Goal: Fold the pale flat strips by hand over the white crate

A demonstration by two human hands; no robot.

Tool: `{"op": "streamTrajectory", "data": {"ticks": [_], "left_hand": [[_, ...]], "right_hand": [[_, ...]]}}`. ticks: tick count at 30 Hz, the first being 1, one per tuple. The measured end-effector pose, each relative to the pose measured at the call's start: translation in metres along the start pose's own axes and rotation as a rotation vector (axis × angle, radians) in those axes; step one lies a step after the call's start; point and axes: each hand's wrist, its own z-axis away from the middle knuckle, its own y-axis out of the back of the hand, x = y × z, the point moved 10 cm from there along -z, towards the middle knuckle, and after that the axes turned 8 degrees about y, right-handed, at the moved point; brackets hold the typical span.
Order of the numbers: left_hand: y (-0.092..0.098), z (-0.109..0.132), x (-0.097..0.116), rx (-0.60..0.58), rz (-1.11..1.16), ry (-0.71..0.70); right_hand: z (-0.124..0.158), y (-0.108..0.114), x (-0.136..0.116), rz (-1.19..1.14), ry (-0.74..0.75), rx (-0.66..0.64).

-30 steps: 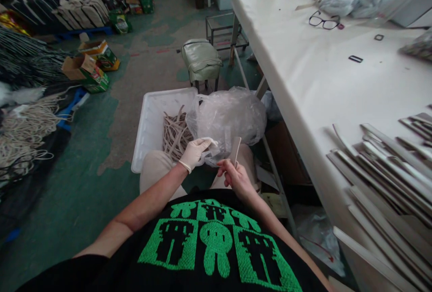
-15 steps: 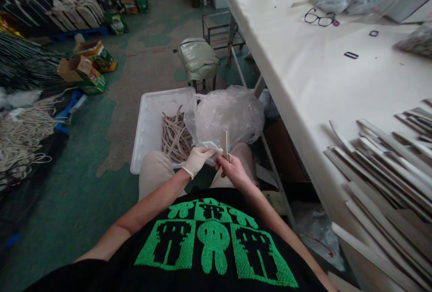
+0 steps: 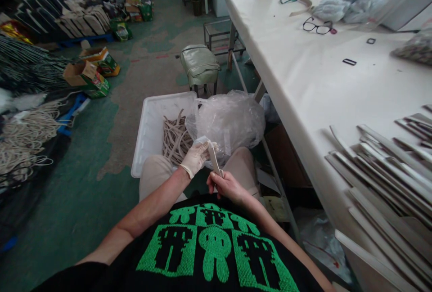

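Above my lap, my left hand [image 3: 195,159], in a pale glove, pinches a small white cloth or wrap at the top end of a beige strap [image 3: 215,159]. The lower end of that strap is held in the closed fingers of my bare right hand [image 3: 228,186]. The strap slants between the two hands. Beyond them a white plastic bin [image 3: 147,125] holds a heap of loose beige strips [image 3: 176,138]. A clear plastic bag [image 3: 232,119] bulges over the bin's right side, just past my hands.
To the right stands a white-topped table [image 3: 286,62] with many beige straps [image 3: 388,170], glasses [image 3: 317,26] and plastic bags on it. A green padded stool [image 3: 200,63] is beyond the bin. Open boxes [image 3: 88,78] and corded bundles [image 3: 25,141] lie at left.
My right hand has moved down and a little left. The strap, upright before, now leans with its top toward my left hand. The view has shifted slightly.
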Motion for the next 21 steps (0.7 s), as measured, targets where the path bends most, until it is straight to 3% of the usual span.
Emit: {"op": "streamTrajectory", "data": {"ticks": [7,10,14,17,21], "left_hand": [[-0.003,0.014,-0.008,-0.038,-0.085,-0.006],[0.000,0.018,-0.015,-0.060,-0.146,0.022],[0.036,0.023,0.013,0.078,0.011,-0.043],[0.060,0.035,0.043,0.163,0.085,-0.168],[0.055,0.057,0.047,0.121,-0.047,-0.231]], "right_hand": [[-0.006,-0.005,0.008,-0.192,-0.078,-0.008],[-0.010,-0.007,-0.004,-0.257,-0.078,-0.030],[-0.013,-0.001,-0.038,0.029,0.098,-0.040],[-0.018,-0.004,-0.046,0.323,0.090,-0.054],[-0.039,-0.019,-0.067,0.526,0.117,-0.008]]}}
